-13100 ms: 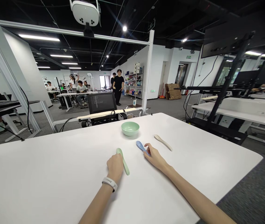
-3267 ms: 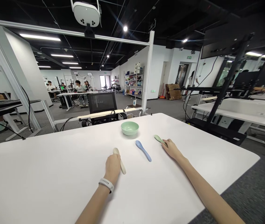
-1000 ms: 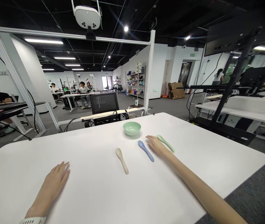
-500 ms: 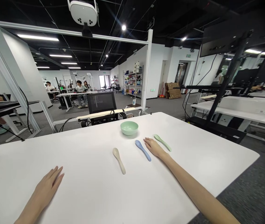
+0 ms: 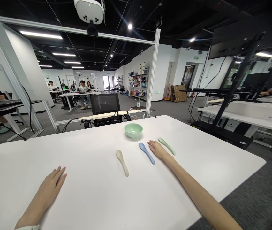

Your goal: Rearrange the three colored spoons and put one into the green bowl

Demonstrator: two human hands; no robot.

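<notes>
On the white table my right hand point(image 5: 158, 149) lies flat, fingers stretched out, holding nothing. It rests between a blue spoon point(image 5: 147, 153) on its left and a light green spoon point(image 5: 167, 146) on its right. A beige spoon point(image 5: 122, 163) lies farther left, its bowl end pointing away from me. Behind the spoons stands a green bowl point(image 5: 133, 130), upright; nothing shows above its rim. My left hand point(image 5: 50, 187) rests palm down at the table's near left, fingers extended, apart from every object.
The white table point(image 5: 90, 191) has its far edge just behind the bowl. Beyond it are a black office chair point(image 5: 106, 104) and a metal frame point(image 5: 153, 70). A black stand point(image 5: 229, 83) rises at the right. Several people sit at desks in the background.
The camera view has shifted slightly. Both hands stay resting on the table, and the spoons and bowl have kept their places.
</notes>
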